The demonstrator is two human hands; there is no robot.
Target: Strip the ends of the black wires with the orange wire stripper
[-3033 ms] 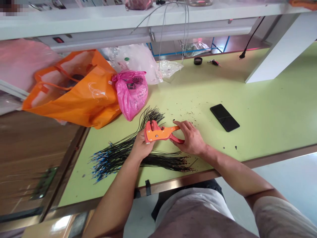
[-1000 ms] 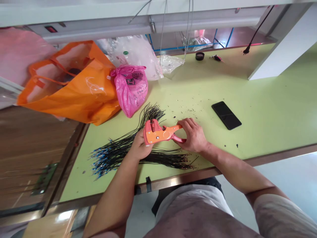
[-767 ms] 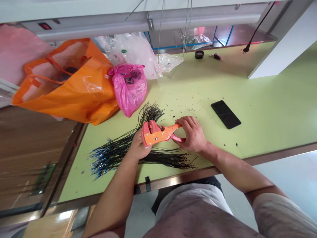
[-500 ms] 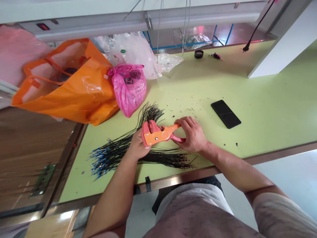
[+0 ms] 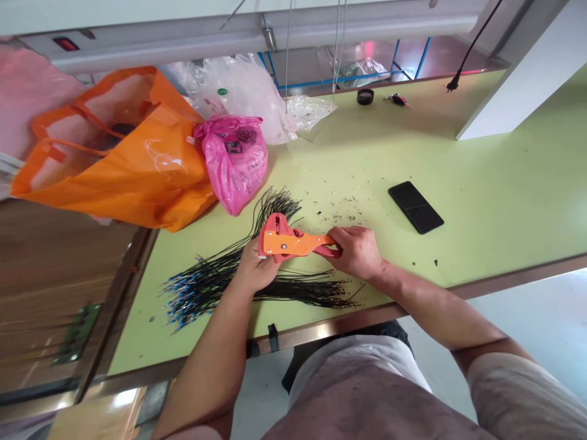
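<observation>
My right hand (image 5: 356, 250) is wrapped round the handles of an orange and red wire stripper (image 5: 298, 245), which it holds above the table with the head pointing left. The handles are squeezed close together. Right behind the tool's head is my left hand (image 5: 257, 269), its fingers curled and partly hidden by the stripper. What it holds cannot be made out. Under and around my left hand lies a bundle of thin black wires (image 5: 215, 278) with blue tips at the left. More black wires (image 5: 312, 292) with copper-coloured ends spread towards the right, below the tool.
A black phone (image 5: 416, 207) lies to the right on the green table (image 5: 481, 201). Small scraps (image 5: 346, 201) are scattered beyond the stripper. At the back left stand an orange bag (image 5: 169, 177) and a pink plastic bag (image 5: 236, 162). A white post (image 5: 513, 79) rises at the right.
My right hand has closed, bringing the stripper's handles nearer each other. The tool has turned a little towards level, and its head has shifted slightly. The camera view has moved slightly.
</observation>
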